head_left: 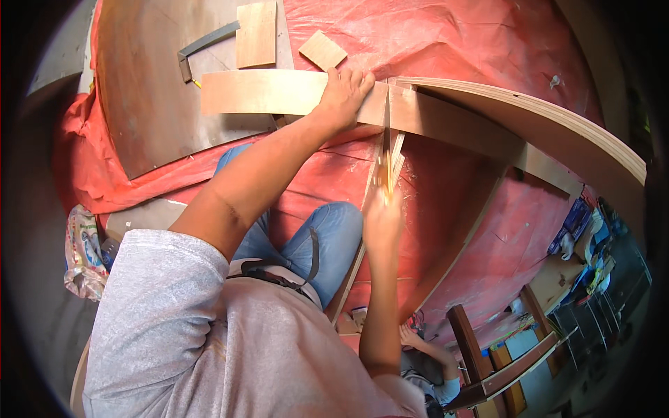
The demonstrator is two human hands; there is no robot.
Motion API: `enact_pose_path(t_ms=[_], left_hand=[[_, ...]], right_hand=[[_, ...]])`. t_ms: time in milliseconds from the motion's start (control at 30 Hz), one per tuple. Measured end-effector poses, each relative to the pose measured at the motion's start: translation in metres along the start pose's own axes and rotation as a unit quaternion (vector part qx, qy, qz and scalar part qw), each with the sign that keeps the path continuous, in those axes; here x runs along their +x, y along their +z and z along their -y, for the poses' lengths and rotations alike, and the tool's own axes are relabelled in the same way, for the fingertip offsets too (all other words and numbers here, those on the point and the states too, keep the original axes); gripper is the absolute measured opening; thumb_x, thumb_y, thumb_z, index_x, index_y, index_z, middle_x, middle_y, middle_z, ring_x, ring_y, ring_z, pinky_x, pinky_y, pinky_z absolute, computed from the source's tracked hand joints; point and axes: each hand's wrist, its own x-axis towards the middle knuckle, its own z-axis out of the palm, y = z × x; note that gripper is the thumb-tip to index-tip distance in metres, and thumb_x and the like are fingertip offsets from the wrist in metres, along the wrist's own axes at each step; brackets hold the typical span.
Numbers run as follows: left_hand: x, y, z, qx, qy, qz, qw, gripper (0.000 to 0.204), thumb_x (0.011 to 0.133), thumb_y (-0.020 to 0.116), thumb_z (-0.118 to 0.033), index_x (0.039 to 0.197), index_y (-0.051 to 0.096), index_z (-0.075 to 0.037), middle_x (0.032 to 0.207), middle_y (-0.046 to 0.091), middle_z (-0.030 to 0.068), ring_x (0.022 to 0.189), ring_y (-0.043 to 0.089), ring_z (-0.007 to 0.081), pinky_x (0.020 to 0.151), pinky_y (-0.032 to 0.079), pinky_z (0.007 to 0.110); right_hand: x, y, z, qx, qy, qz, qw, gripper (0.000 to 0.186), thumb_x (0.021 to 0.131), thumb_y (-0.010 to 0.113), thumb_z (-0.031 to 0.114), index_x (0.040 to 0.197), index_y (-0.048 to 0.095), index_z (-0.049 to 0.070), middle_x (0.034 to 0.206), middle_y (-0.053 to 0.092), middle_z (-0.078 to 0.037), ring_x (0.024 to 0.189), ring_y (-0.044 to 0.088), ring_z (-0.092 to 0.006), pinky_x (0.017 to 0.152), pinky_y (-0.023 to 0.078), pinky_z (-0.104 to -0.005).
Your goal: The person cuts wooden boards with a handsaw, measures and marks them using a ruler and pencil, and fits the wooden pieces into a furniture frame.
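My left hand point(346, 94) grips the upper edge of a pale plywood strip point(258, 91), fingers bent over it near the joint with a long plywood panel point(536, 111) that runs off to the right. Below that joint an upright board point(376, 157) and short plywood pieces point(397, 143) extend downward. My right hand point(382, 214), blurred by motion, is closed around a thin yellowish stick-like tool point(390, 182) just beside these boards; what exactly the tool is, I cannot make out.
Two small plywood offcuts point(255, 33) and a dark metal square point(205, 40) lie on a brown sheet point(146, 83) over red plastic point(446, 38). A plastic bag point(85, 254) sits left. Another person's hand point(411, 336), dark wooden frames point(474, 348) and cluttered items point(585, 244) are lower right.
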Motion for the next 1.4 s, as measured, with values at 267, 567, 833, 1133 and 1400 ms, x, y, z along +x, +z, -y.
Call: enact_pose_path(t_ms=[267,567,833,1133,1400], left_hand=[[0.001,-0.012,-0.002,0.084,-0.005,0.005,0.996,0.091,0.082,0.075,-0.053,0.152,0.039,-0.008,0.129,0.055,0.0123,0.12,0.051,0.0277,0.097,0.036,0.052],[0.0,-0.003,-0.002,0.033,-0.007,-0.01,0.999,0.116,0.075,0.068,-0.081,0.155,0.037,-0.003,0.13,0.054,0.0171,0.121,0.051,0.0321,0.103,0.035,0.052],[0.002,-0.002,0.0,0.05,-0.009,-0.011,0.999,0.101,0.075,0.074,-0.061,0.153,0.038,-0.006,0.13,0.055,0.0138,0.122,0.051,0.0295,0.1,0.036,0.052],[0.003,0.002,0.0,0.04,-0.007,-0.01,0.999,0.111,0.077,0.07,-0.077,0.154,0.038,-0.004,0.13,0.054,0.0172,0.122,0.052,0.0311,0.103,0.035,0.052],[0.001,0.001,0.001,0.035,-0.007,-0.012,0.999,0.098,0.08,0.074,-0.064,0.151,0.041,-0.005,0.128,0.055,0.0157,0.119,0.054,0.0312,0.101,0.037,0.052]], right_hand=[[0.096,0.017,0.014,-0.001,-0.163,-0.062,0.985,0.032,0.107,0.05,0.025,0.112,0.056,-0.005,0.097,0.067,-0.037,0.093,0.065,-0.0572,0.078,0.051,-0.0607],[0.037,0.012,0.018,0.04,-0.106,-0.051,0.992,0.027,0.106,0.052,0.025,0.113,0.055,-0.001,0.096,0.068,-0.036,0.091,0.066,-0.0563,0.075,0.051,-0.0609],[0.063,0.011,-0.001,0.004,-0.163,-0.054,0.985,0.034,0.106,0.051,0.025,0.118,0.056,-0.006,0.105,0.069,-0.035,0.096,0.066,-0.0553,0.08,0.052,-0.0601],[0.075,0.027,0.025,0.034,-0.134,-0.073,0.988,0.026,0.105,0.054,0.021,0.11,0.055,-0.005,0.098,0.069,-0.035,0.091,0.066,-0.0563,0.075,0.052,-0.059],[0.027,0.009,-0.008,0.002,-0.109,-0.054,0.993,0.031,0.105,0.052,0.024,0.111,0.057,-0.006,0.097,0.067,-0.037,0.095,0.067,-0.0535,0.078,0.05,-0.0586]])
